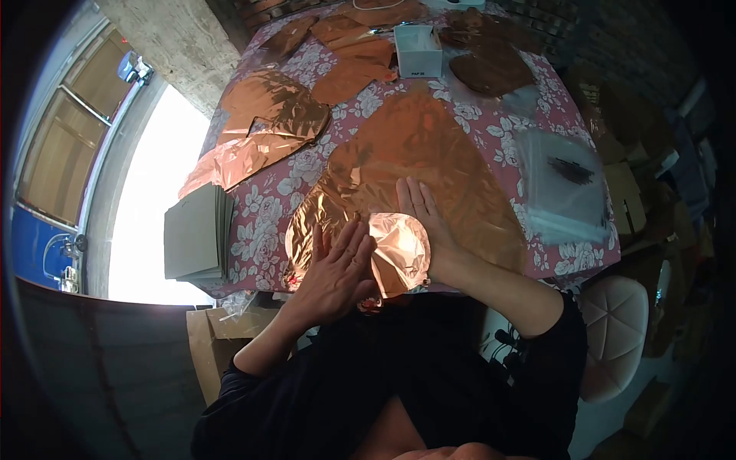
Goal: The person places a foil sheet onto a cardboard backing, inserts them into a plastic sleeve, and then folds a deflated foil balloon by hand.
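Observation:
A large copper-coloured foil sheet (414,146) lies on the flowered tablecloth in front of me, its near left part folded over and shiny. My left hand (341,264) rests on this folded part near the table's front edge, fingers stretched out and pointing up and right. To its right, my right hand (425,222) lies flat on the foil with fingers extended, beside the bright rounded end of the fold. Neither hand is wrapped round anything. The foil under both palms is hidden.
Further foil pieces (287,107) lie at the back left and back right. A white box (418,52) stands at the back. Grey cards (195,238) are stacked at the left edge, clear plastic bags (563,184) at the right. A white padded stool (613,337) is at lower right.

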The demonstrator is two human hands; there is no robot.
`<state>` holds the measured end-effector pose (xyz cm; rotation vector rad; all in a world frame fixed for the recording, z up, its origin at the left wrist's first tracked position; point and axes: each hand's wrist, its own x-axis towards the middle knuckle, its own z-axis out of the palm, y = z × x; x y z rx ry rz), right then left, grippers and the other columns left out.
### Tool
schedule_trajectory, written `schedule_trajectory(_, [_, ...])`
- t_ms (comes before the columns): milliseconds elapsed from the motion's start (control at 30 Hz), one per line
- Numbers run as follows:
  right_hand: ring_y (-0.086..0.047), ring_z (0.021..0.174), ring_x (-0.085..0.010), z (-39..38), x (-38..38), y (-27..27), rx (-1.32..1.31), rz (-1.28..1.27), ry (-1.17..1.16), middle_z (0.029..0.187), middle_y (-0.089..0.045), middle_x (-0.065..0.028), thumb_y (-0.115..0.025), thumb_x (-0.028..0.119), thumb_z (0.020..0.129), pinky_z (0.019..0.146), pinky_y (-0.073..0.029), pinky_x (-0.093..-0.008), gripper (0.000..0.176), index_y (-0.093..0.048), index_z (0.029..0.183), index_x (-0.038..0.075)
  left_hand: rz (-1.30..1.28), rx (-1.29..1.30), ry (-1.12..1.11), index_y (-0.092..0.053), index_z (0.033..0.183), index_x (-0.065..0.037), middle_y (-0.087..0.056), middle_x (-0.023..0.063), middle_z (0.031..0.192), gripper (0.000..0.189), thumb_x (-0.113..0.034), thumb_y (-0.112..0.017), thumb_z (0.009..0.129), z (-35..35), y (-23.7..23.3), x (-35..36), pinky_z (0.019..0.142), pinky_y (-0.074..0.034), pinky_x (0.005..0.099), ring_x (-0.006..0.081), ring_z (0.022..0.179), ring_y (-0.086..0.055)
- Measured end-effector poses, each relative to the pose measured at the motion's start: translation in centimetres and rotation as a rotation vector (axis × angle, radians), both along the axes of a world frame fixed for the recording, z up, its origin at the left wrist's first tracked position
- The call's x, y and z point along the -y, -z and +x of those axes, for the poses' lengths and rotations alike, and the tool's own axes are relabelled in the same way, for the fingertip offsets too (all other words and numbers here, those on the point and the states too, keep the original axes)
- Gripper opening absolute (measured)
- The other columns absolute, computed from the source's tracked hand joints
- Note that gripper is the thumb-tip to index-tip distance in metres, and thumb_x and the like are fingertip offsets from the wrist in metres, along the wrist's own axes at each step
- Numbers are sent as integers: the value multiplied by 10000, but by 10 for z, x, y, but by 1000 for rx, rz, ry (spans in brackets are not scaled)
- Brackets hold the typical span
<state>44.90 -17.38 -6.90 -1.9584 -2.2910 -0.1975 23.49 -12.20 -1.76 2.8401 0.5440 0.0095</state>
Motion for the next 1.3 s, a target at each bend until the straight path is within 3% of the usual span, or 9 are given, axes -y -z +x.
schedule_trajectory(200, [-138, 1414, -526, -2, 2, -18, 16, -114, -14, 1487, -178, -393, -426, 518, 899, 1159, -67, -583, 807, -220, 1505, 28, -23, 15, 38, -197, 1475, 75, -207, 277, 1544, 762, -377, -495, 939, -1, 4, -4, 1155, 57, 580, 374, 1479, -91])
schedule_trajectory(300, [-143, 1405, -541, 5, 4, -11, 9, -27, -62, 1476, -193, -399, -417, 522, 903, 1153, -83, -591, 821, -198, 1505, 8, -65, 105, -107, -68, 1480, 113, -152, 322, 1538, 824, -382, -450, 944, -7, 2, -2, 1155, 74, 564, 445, 1463, -65])
schedule_trajectory(467, [-156, 1396, -550, 3, 4, -14, -61, -23, -86, 1467, -201, -402, -411, 495, 917, 1149, -92, -598, 783, -210, 1501, 14, -71, 81, -91, -42, 1489, 99, -155, 320, 1538, 812, -434, -377, 976, -10, 8, 7, 1157, 77, 558, 428, 1468, -55])
schedule_trajectory(567, [-166, 1393, -546, 0, 1, -5, 61, -5, -26, 1464, -209, -403, -400, 488, 924, 1148, -100, -598, 762, -224, 1494, 14, -102, 108, -34, -19, 1490, 94, -121, 321, 1546, 791, -429, -339, 992, -6, 7, 8, 1164, 81, 538, 425, 1469, -54])
schedule_trajectory(733, [-197, 1388, -532, 1, 3, -7, -74, 43, -55, 1426, -236, -432, -416, 493, 903, 1146, -124, -593, 779, -261, 1459, -29, -200, 150, -20, -9, 1490, 94, -92, 314, 1556, 778, -408, -338, 995, 1, 7, 13, 1177, 64, 502, 406, 1476, -25])
schedule_trajectory(933, [-135, 1402, -546, 4, -1, 1, -91, 33, -69, 1474, -169, -411, -476, 528, 876, 1153, -72, -592, 849, -220, 1494, 4, -279, 240, -33, -9, 1480, 118, -100, 310, 1555, 774, -405, -318, 999, 2, 6, 9, 1175, 67, 501, 411, 1475, -26])
schedule_trajectory(1000, [-129, 1401, -552, 5, 0, 5, -70, 49, -75, 1468, -169, -417, -496, 554, 853, 1153, -67, -591, 895, -212, 1496, 1, -188, 206, -182, -18, 1476, 126, -115, 311, 1552, 771, -413, -299, 1002, 2, 5, 8, 1175, 64, 495, 414, 1473, -45])
schedule_trajectory(1167, [-140, 1402, -542, 2, 3, -8, -63, 34, -69, 1462, -182, -415, -494, 591, 840, 1154, -70, -588, 943, -197, 1496, -17, -320, 245, -148, -7, 1476, 126, -96, 318, 1553, 780, -417, -311, 1006, 12, 5, 13, 1180, 29, 487, 415, 1472, -39])
schedule_trajectory(1300, [-156, 1410, -514, 3, 4, -10, -67, 9, -58, 1464, -235, -374, -431, 549, 869, 1157, -84, -585, 849, -227, 1491, 9, -370, 283, -144, 1, 1481, 116, -52, 310, 1563, 771, -395, -330, 1007, 13, 10, 16, 1181, 33, 480, 406, 1477, -5])
